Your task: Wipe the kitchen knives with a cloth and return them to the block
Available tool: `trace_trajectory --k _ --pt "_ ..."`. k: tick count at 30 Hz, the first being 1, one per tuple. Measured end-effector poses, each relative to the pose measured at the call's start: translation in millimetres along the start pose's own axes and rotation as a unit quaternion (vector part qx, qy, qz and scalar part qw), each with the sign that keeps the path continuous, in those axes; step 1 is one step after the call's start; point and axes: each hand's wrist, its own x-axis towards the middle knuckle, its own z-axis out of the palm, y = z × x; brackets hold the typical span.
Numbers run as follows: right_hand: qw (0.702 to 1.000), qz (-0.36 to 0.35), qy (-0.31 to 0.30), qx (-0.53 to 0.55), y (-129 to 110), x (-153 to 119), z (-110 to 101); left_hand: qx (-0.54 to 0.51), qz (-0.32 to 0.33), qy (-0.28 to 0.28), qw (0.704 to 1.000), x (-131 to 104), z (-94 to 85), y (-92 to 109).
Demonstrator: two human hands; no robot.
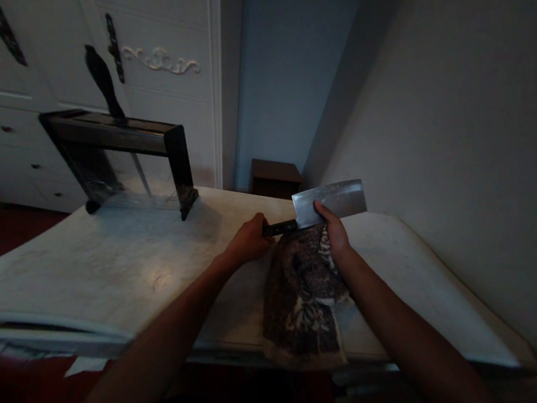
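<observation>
Above the table [173,257], toward its near side, the cleaver [341,200] is held level, with its handle to the left and its blade to the right. Left hand [252,237]: fingers closed around the rear of the black handle. Right hand [336,236]: placed at the lower edge of the blade, thumb resting on the near face; the remaining fingers are hidden, so their grip cannot be told. The cloth [301,275], dark with a pale pattern, is located directly below the cleaver, its upper part against the right hand. Its lower end hangs over the near edge of the table.

At the far left of the table, the stand [116,138] is upright: black frame, clear panel, one black knife handle [102,81] projecting from the top. Behind it is the white cabinet [180,108]. Beyond the far edge, near the wall [433,111], is a brown box [275,171].
</observation>
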Motion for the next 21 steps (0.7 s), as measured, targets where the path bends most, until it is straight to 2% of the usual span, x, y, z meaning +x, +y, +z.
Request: trace_trajectory --k 3,7,10,12,16,21 --pt "0.998 -0.041 0.020 0.032 -6.5 5.8 -6.3 0.001 0.028 -0.005 1.000 2.1 -6.6 -4.8" --pt "0.993 -0.101 0.050 0.029 -16.7 19.7 -21.6 0.012 0.047 -0.044 0.998 2.8 -11.7 -5.4" --pt "0.988 -0.106 0.106 0.028 -24.6 28.1 -31.9 0.057 0.062 -0.083 0.993 1.4 -11.9 -1.6" --pt "0.989 -0.086 0.117 0.014 -29.7 29.5 -35.9 0.087 0.069 -0.092 0.990 -0.1 -11.0 1.0" --pt "0.993 -0.045 0.108 -0.008 -37.9 26.5 -39.3 0.095 0.088 -0.088 0.988 -2.1 -7.9 2.8" --pt "0.987 -0.063 0.147 0.006 -43.9 28.0 -45.0 0.050 0.098 -0.042 0.993 -1.4 -1.8 2.7"
